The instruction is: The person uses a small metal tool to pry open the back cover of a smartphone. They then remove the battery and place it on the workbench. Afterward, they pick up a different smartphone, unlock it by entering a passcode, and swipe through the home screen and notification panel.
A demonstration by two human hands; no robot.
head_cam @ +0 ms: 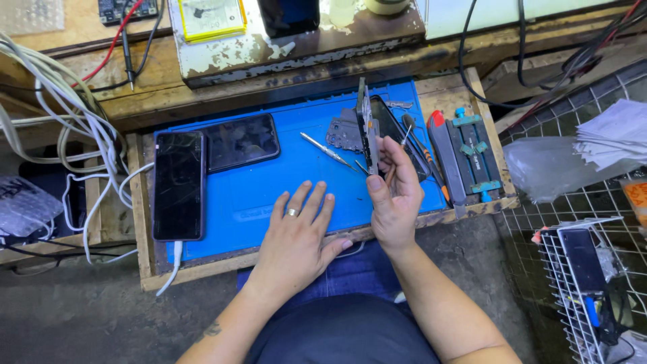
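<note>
Right hand (394, 195) grip pinching upright phone frame (366, 128) with tweezers (391, 165) near surface's back-right, left hand (296, 232) spread flat on blue mat (256, 195) at front edge; one-handed edgewise hold looks unsteady, so frame could slip onto the loose screwdriver (327, 150).

Single head-worn camera, positioned above the seated person and looking almost straight down. It faces the blue mat (269, 195) on the wooden surface (202, 266) at close, arm's-reach range. The frame's lower edge takes in the forearms and lap; the upper edge reaches a raised shelf (303, 54).
</note>
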